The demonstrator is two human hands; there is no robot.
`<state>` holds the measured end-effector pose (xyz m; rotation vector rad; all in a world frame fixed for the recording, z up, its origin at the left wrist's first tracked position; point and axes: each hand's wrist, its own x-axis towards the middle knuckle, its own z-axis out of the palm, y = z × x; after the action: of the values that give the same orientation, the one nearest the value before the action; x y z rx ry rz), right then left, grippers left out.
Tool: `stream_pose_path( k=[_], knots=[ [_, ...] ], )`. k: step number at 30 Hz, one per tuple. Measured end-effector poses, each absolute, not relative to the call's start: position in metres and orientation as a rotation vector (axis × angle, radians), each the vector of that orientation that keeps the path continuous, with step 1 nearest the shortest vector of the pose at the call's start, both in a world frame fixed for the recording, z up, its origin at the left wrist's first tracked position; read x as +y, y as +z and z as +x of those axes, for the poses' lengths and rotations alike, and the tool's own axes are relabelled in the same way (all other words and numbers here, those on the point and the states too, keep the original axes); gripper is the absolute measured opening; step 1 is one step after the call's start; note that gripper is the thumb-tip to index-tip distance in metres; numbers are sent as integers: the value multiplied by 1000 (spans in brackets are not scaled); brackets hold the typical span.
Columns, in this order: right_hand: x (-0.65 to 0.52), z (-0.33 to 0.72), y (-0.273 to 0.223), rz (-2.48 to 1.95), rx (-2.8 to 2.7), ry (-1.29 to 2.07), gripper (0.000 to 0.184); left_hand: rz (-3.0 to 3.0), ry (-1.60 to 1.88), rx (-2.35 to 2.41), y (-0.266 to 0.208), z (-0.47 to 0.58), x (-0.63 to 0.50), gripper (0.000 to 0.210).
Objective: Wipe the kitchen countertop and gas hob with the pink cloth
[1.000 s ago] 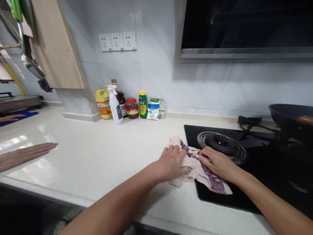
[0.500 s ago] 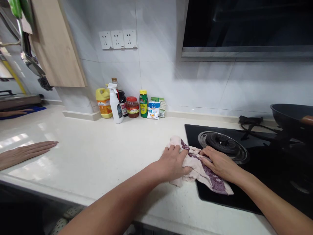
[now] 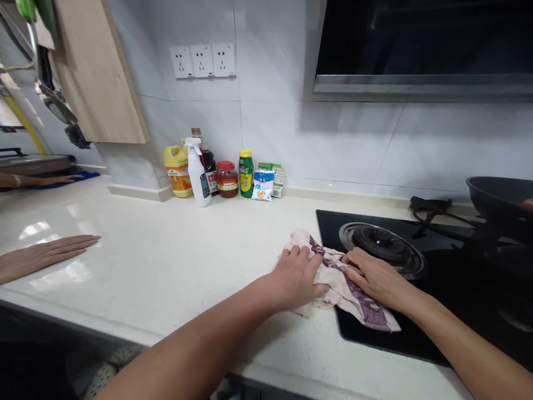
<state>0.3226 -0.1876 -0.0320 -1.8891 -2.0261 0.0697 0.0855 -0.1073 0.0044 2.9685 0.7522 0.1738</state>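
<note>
A pale pink and purple cloth (image 3: pixel 340 285) lies crumpled across the left edge of the black gas hob (image 3: pixel 416 328), partly on the white counter. My left hand (image 3: pixel 298 278) presses on its counter side, fingers bent into the fabric. On the hob side my right hand (image 3: pixel 370 275) grips the same cloth, thumb and fingers closed over a fold. Just beyond my right fingers is a round burner (image 3: pixel 381 247). The cloth beneath both palms is hidden.
Along the wall stand a yellow jug (image 3: pixel 178 172), a white spray bottle (image 3: pixel 197 175), a red-lidded jar (image 3: pixel 227 180), a green bottle (image 3: pixel 246 175) and a salt packet (image 3: pixel 263 185). A wok (image 3: pixel 495 203) sits right. Another person's hand (image 3: pixel 50 255) rests left; a further hand touches a blue cloth (image 3: pixel 85 176).
At the far left, another person's hand and the blue cloth have slid to the right. The view has shifted slightly; my hands hold nearly the same place on the cloth.
</note>
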Motion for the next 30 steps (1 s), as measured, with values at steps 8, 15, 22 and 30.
stream_pose_path(
  k=[8,15,22,30],
  knots=[
    [-188,323,-31,-1902,-2036,57,29,3003,208,746,3,85,-109,59],
    [-188,324,-32,-1856,-2041,-1,30,3023,206,736,2,85,-109,60],
    [-190,322,-31,-1892,-2061,4,31,3025,175,752,4,85,-113,62],
    [-191,318,-30,-1882,-2095,-7,30,3181,328,690,-5,77,-125,55]
  ],
)
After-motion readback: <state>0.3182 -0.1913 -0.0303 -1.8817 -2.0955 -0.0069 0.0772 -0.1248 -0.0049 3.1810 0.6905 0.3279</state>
